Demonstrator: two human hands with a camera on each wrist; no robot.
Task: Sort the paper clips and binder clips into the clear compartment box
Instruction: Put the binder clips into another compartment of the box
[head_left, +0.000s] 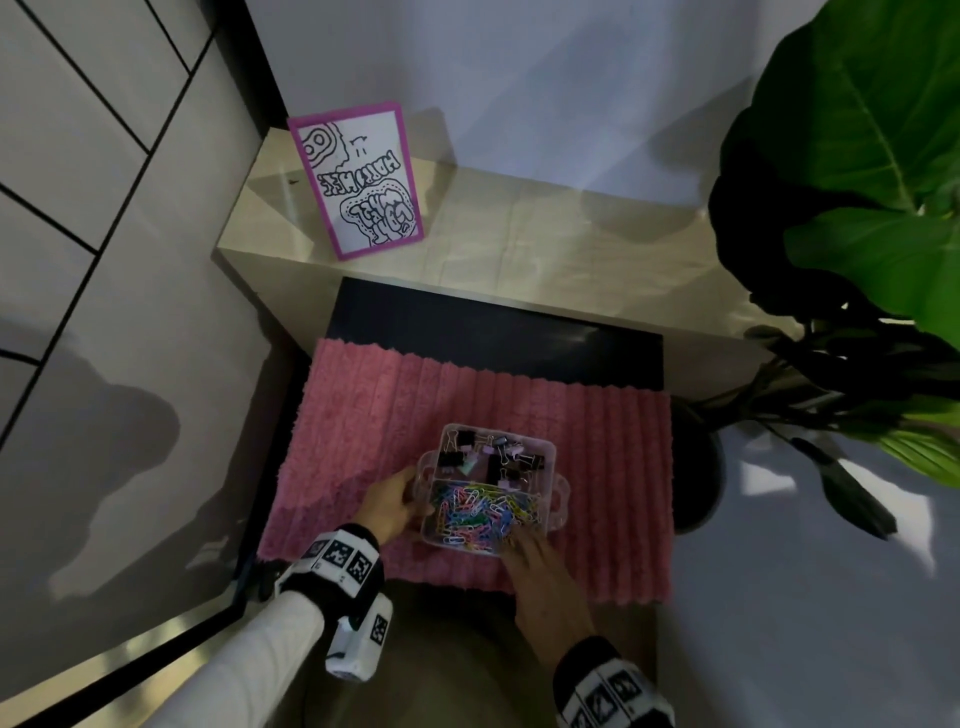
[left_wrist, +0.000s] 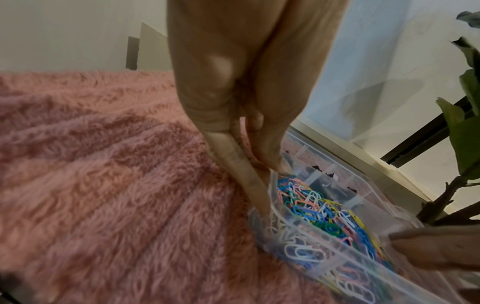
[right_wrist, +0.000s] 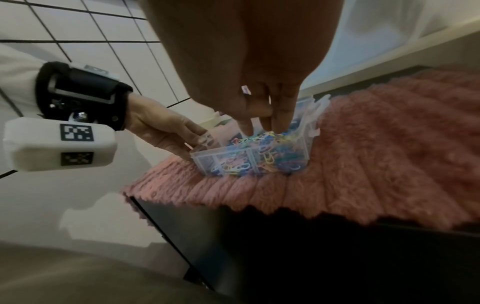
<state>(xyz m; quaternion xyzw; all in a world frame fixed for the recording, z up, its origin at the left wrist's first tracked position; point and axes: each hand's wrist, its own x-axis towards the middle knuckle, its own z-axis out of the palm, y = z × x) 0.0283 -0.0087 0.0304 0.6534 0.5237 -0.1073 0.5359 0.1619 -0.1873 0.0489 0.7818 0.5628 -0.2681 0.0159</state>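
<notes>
The clear compartment box sits on a pink fluffy mat. Black and pastel binder clips fill its far compartment. Coloured paper clips fill the near one. My left hand pinches the box's left wall, thumb and fingers either side of the rim. My right hand reaches over the near right corner. In the right wrist view its fingers point straight down with the tips touching the paper clips. Its thumb is hidden.
The pink mat covers a dark low table. Behind it a pale shelf carries a pink-framed card. A large leafy plant crowds the right side. Tiled floor lies to the left.
</notes>
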